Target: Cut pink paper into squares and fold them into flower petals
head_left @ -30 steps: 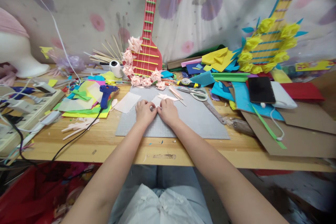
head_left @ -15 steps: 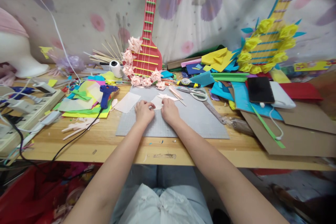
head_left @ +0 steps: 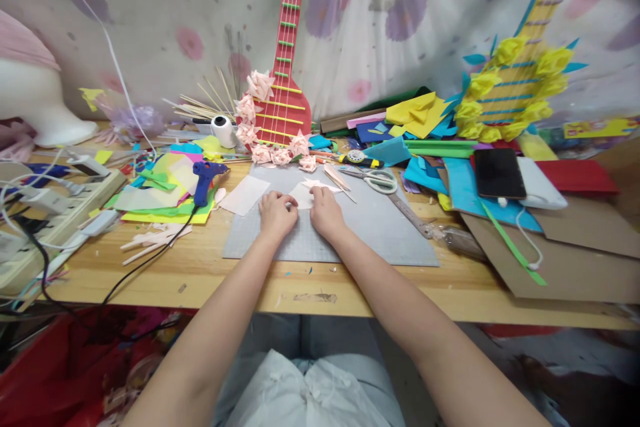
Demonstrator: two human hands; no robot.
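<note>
Now, watching from far off, I have the left hand (head_left: 279,215) and right hand (head_left: 327,213) curled on the grey cutting mat (head_left: 373,233), pale paper (head_left: 301,195) between them. I can't tell if either pinches it. Scissors (head_left: 367,177) lie at the mat's back right, probably for easy reach.

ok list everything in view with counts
table: 1, wood, centre
curtain: 1, white spotted, behind
pink-flowered guitar model: 1, red, back centre
yellow-flowered guitar model: 1, yellow, back right
mannequin head: 1, white, left
power strip: 1, cream, left
glue gun: 1, blue, left
sticks: many, tan, left
coloured paper: many, mixed, both sides
cardboard: at least 2, brown, right
phone: 1, black, right
mat: 1, grey, centre
scissors: 1, pale-handled, mat
ruler: 1, grey, mat's right
loose paper: at least 2, pale, mat
left hand: 1, bare, mat
right hand: 1, bare, mat
</note>
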